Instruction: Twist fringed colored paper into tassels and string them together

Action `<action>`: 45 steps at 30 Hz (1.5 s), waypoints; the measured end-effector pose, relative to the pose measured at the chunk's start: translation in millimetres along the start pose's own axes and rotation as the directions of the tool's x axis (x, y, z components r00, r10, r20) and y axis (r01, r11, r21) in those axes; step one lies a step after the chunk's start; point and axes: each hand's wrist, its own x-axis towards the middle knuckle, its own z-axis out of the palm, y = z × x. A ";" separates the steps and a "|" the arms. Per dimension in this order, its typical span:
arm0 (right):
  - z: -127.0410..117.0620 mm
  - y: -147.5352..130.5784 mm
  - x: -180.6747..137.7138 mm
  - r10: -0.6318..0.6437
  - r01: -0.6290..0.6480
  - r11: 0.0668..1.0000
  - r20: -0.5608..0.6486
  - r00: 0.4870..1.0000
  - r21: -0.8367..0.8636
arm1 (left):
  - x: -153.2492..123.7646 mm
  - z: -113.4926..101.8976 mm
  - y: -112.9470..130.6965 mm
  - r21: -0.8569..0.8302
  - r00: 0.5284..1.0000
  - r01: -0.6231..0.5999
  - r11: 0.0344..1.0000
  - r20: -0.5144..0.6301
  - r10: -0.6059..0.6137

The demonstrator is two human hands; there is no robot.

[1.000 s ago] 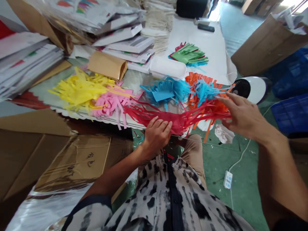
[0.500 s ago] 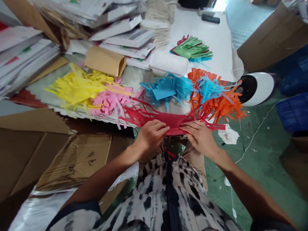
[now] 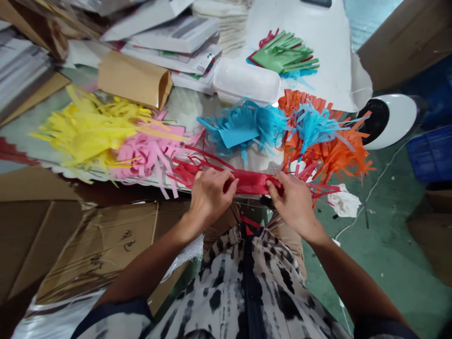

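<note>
A red tissue-paper tassel (image 3: 251, 182) with cut strips at both ends stretches along the table's near edge. My left hand (image 3: 213, 195) pinches its uncut middle band from the left, thumb and fingers curled around the paper. On the right side of the same band, my right hand (image 3: 291, 200) grips it between thumb and fingers. Behind the band lie blue tissue fringes (image 3: 240, 129) and an orange fringe (image 3: 332, 155) with a lighter blue bunch (image 3: 316, 122) on top. Pink fringe (image 3: 151, 148) and yellow fringe (image 3: 92, 132) lie to the left.
A white plastic box (image 3: 246, 82) and a brown paper bag (image 3: 132, 80) stand behind the fringes. Green fringe (image 3: 282, 52) rests on white sheeting. Stacked white packets (image 3: 180, 35) fill the back left. A white-and-black device (image 3: 391, 121) is at right; cardboard (image 3: 113, 245) lies lower left.
Both hands have rolled or folded the red band narrower, and their fingers are now more curled. The view has shifted closer to the table.
</note>
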 end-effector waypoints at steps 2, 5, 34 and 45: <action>2.1 -4.2 -2.0 0.014 -0.014 1.000 -0.014 1.000 0.009 | 3.2 1.2 -0.1 0.035 1.000 0.000 0.999 -0.003 0.001; 3.7 -7.7 -3.3 0.057 -0.056 0.997 -0.032 0.998 0.044 | 8.4 1.3 -0.8 0.073 1.000 -0.012 0.997 0.014 0.011; 14.3 -15.4 2.5 0.115 -0.129 0.984 -0.115 0.987 -0.120 | 17.7 3.5 -0.4 0.252 0.784 -0.589 0.768 -0.052 0.619; -20.5 -4.9 -28.1 -0.270 0.250 0.961 -0.209 0.940 -0.118 | -4.5 4.5 -0.9 0.113 0.742 -0.670 0.733 0.062 0.668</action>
